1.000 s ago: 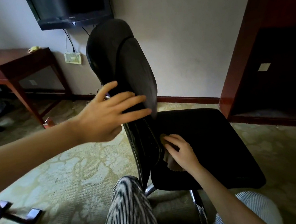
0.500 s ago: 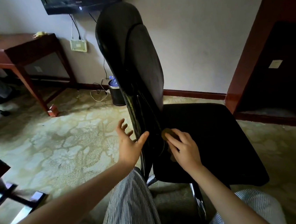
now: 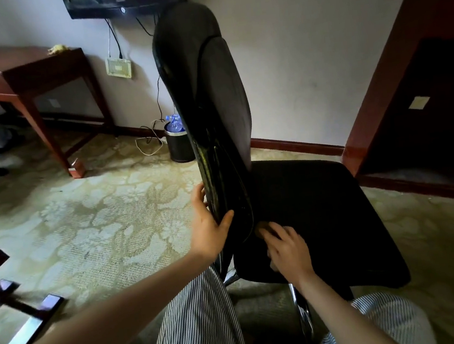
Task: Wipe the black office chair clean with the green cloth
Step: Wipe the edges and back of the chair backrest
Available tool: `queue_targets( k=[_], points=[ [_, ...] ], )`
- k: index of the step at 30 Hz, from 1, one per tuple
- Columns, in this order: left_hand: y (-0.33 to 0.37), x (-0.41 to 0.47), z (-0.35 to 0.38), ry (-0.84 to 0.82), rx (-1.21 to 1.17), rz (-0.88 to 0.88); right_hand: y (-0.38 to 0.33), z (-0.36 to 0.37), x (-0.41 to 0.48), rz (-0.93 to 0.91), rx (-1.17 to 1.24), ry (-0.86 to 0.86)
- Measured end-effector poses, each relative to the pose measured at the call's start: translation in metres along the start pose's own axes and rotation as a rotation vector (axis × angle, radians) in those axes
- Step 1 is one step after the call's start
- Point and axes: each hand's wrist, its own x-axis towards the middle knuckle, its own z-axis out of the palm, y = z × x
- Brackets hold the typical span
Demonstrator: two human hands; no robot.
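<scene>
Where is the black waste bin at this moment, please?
Head view, left of centre: the waste bin stands on the carpet by the wall, just left of the chair's backrest.

Glossy black plastic chair back (image 3: 200, 118), matt fabric seat (image 3: 317, 218), polished wooden desk (image 3: 30, 72), patterned carpet (image 3: 98, 213)

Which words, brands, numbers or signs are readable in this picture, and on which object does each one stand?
No text here is readable.
Small mark on the black wall-mounted television: too small to read.
Pale rectangular label on the dark wooden panel: blurred, perhaps blank.
Blue labels on the clear plastic bottles in the black round waste bin: too blurred.
</scene>
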Motion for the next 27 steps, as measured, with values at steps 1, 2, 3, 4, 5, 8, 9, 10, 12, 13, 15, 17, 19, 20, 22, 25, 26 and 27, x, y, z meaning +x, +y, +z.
queue_targets(
  k=[1,2,3,4,5,8,9,10,12,13,15,17,19,20,22,25,26,27],
  points=[
    [-0.002,-0.001,0.001,0.001,-0.003,-0.005,-0.002,-0.004,0.004,0.038,0.042,0.058],
    [-0.002,-0.001,0.002,-0.003,0.0,-0.014,-0.004,-0.009,0.009,0.064,0.074,0.108],
    [-0.001,-0.002,0.004,-0.01,0.01,-0.022,-0.006,-0.013,0.016,0.075,0.097,0.147],
    [0.0,-0.002,0.005,-0.015,0.025,-0.031,-0.008,-0.017,0.023,0.076,0.115,0.172],
    [0.0,-0.002,0.006,-0.013,0.034,-0.028,-0.01,-0.018,0.029,0.078,0.138,0.182],
    [0.0,-0.001,0.007,-0.003,0.043,-0.028,-0.019,-0.013,0.036,0.163,0.3,0.174],
    [0.0,-0.001,0.007,-0.001,0.05,-0.024,-0.022,-0.011,0.035,0.207,0.383,0.177],
    [-0.001,-0.002,0.007,0.004,0.062,-0.025,-0.025,-0.011,0.035,0.244,0.453,0.18],
    [-0.001,-0.003,0.007,0.006,0.089,-0.05,-0.029,-0.01,0.034,0.296,0.522,0.157],
    [-0.001,-0.002,0.007,0.002,0.092,-0.07,-0.029,-0.01,0.033,0.319,0.537,0.133],
    [-0.001,-0.003,0.009,-0.003,0.064,-0.101,-0.029,-0.006,0.026,0.365,0.556,0.076],
    [0.002,-0.004,0.01,0.003,0.031,-0.096,-0.029,-0.002,0.018,0.407,0.589,0.003],
    [0.004,-0.005,0.009,0.006,0.015,-0.092,-0.026,0.002,0.009,0.437,0.597,-0.092],
    [0.004,-0.005,0.009,0.005,0.015,-0.101,-0.025,0.003,0.005,0.431,0.552,-0.148],
    [0.004,-0.005,0.009,-0.002,0.018,-0.125,-0.023,-0.003,0.003,0.403,0.446,-0.16],
    [0.004,-0.005,0.008,-0.021,0.014,-0.136,-0.03,-0.028,0.021,0.313,0.333,0.144],
    [0.005,-0.005,0.008,-0.022,0.014,-0.132,-0.034,-0.037,0.032,0.251,0.29,0.25],
    [0.005,-0.005,0.009,-0.015,0.023,-0.124,-0.038,-0.045,0.045,0.181,0.257,0.317]
  ],
)
